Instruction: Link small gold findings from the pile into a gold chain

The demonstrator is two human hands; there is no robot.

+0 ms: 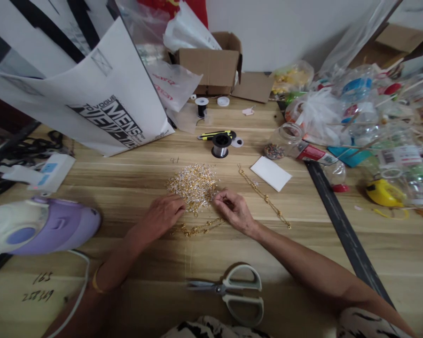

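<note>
A heap of small gold and silver beads [193, 185] lies in the middle of the wooden table. At the heap's lower left edge is my left hand [164, 213], its fingers bent and pressed together. My right hand [234, 211] pinches thumb and forefinger at the heap's right edge; anything between the fingertips is too small to make out. Just below the heap, a gold beaded chain [193, 231] runs between my hands, its right end close under my right hand. Another gold chain [267, 199] lies stretched out to the right.
Scissors [223, 288] lie near the front edge. Beyond the heap are a wire spool [221, 145] and a yellow cutter [209, 136]. A white paper [271, 172] and a bead jar [284, 141] stand right. A purple-white appliance [56, 225] is left, a white bag [102, 94] behind.
</note>
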